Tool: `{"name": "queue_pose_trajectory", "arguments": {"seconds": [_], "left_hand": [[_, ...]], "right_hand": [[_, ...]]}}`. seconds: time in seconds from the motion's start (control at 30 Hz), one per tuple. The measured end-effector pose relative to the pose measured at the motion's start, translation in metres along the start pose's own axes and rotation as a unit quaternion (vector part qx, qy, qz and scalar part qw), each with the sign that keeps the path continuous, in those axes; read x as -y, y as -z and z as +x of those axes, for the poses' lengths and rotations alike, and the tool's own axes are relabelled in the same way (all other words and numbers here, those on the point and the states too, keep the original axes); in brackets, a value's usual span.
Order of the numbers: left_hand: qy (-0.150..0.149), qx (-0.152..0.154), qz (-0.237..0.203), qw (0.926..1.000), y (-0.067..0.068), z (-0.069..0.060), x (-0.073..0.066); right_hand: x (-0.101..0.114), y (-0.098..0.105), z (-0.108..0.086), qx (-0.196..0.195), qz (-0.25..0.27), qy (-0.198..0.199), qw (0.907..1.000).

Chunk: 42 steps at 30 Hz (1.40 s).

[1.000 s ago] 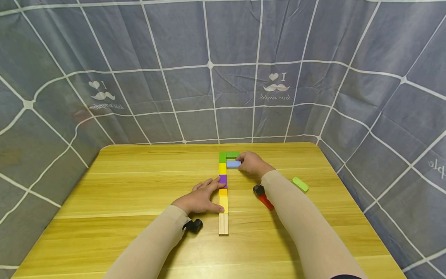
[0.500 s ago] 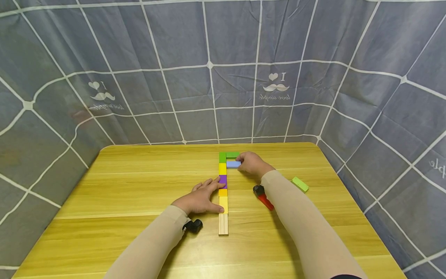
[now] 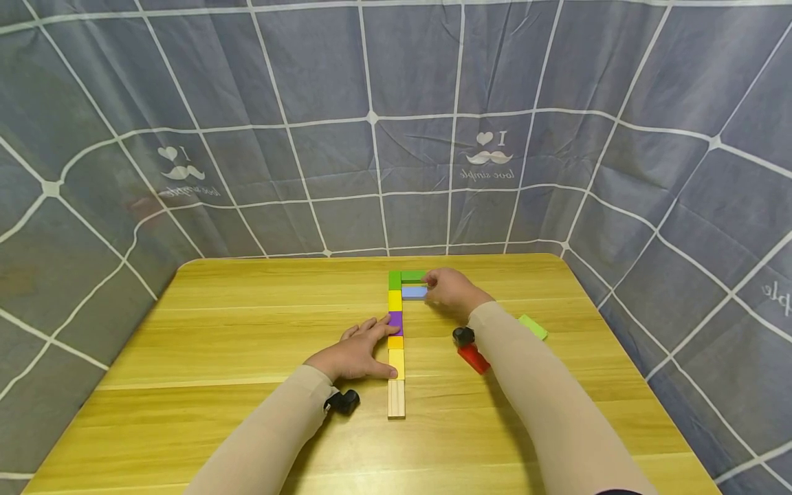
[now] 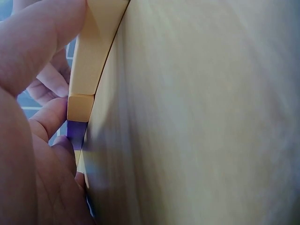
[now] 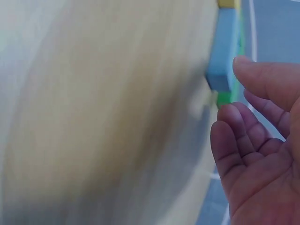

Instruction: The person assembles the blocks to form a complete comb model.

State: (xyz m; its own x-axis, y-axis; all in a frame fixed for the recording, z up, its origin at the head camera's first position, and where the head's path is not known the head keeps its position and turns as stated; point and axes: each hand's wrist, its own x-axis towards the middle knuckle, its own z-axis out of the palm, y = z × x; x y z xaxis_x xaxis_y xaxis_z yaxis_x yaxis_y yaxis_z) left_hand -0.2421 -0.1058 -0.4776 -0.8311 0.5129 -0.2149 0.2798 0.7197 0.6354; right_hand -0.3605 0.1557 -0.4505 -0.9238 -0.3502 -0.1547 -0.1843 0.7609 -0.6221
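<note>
Running left to right on the bench (image 3: 247,302), the blue block (image 3: 414,293) lies just left of the nearer right grip (image 3: 456,294), parted and holding nothing; the left grip (image 3: 355,352) rests spread against the block column (image 3: 397,342).

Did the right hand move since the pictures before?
Yes, a little. Against the green corner block in the head view, the right hand has shifted slightly to the right.
</note>
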Motion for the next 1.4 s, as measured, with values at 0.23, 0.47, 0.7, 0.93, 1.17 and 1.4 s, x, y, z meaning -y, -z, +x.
{"name": "queue_pose_trajectory", "arguments": {"seconds": [0.23, 0.47, 0.7, 0.93, 1.17, 1.4], "left_hand": [[-0.004, 0.003, 0.001, 1.0, 0.0, 0.001, 0.0], [-0.006, 0.002, 0.004, 1.0, 0.0, 0.0, 0.002], [-0.01, -0.001, 0.0, 0.9999, 0.0, 0.001, 0.002], [-0.007, 0.001, -0.001, 1.0, -0.002, 0.003, 0.004], [-0.003, 0.003, -0.003, 1.0, -0.002, 0.002, 0.004], [-0.004, 0.004, -0.011, 0.9999, 0.0, -0.001, 0.001]], "right_hand": [[-0.008, 0.033, -0.014, 0.003, -0.069, 0.03, 0.9972], [-0.03, 0.062, -0.04, 0.024, -0.1, 0.036, 0.9941], [-0.058, 0.077, -0.068, 0.031, -0.113, 0.026, 0.9928], [-0.085, 0.085, -0.098, 0.037, -0.104, -0.001, 0.9939], [-0.105, 0.091, -0.12, 0.027, -0.108, 0.006, 0.9937], [-0.12, 0.094, -0.136, 0.028, -0.097, -0.002, 0.9949]]}}
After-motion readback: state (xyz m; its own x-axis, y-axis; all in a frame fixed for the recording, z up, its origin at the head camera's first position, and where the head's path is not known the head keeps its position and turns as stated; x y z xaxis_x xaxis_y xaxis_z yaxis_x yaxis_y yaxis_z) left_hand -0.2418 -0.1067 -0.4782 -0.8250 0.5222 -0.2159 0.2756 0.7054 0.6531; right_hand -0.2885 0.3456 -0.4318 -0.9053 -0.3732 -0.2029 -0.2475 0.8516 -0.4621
